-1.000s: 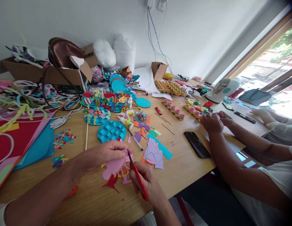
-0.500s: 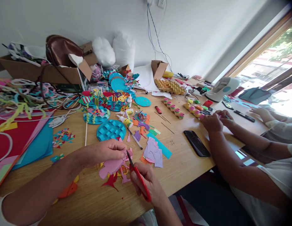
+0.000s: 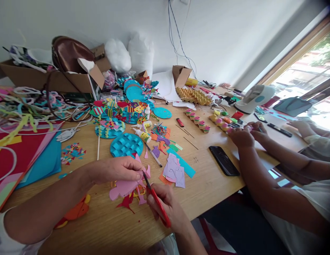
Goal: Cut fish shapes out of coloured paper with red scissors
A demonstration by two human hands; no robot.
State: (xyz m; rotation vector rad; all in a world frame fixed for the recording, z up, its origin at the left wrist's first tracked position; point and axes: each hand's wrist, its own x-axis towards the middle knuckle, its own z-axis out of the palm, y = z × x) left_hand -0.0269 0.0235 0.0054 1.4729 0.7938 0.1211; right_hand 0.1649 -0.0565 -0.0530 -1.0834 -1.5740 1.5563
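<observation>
My left hand (image 3: 127, 169) pinches a pink paper cutout (image 3: 123, 187) above the table. In my right hand (image 3: 165, 200) are red-handled scissors (image 3: 157, 203), their dark blades pointing up and away and meeting the paper's edge beside my left fingertips. Under and behind the cutout lie red paper scraps (image 3: 126, 202), along with pink and yellow ones. To the right is a small stack of lilac paper pieces (image 3: 174, 171) with drawn outlines. Orange fish-shaped cutouts (image 3: 79, 209) rest by my left forearm, partly hidden by it.
A blue woven paper disc (image 3: 127, 144), glue bottles (image 3: 143, 134) and a pen (image 3: 154, 156) lie beyond my hands. A black phone (image 3: 223, 161) is at the right, near a co-worker's hands (image 3: 243, 136). Coloured sheets (image 3: 34, 159) spread at the left. A cardboard box (image 3: 48, 81) stands by the wall.
The pink cutout has turned slightly, its free end shifting a little left and down. The scissors stay at its edge. The camera view has shifted slightly.
</observation>
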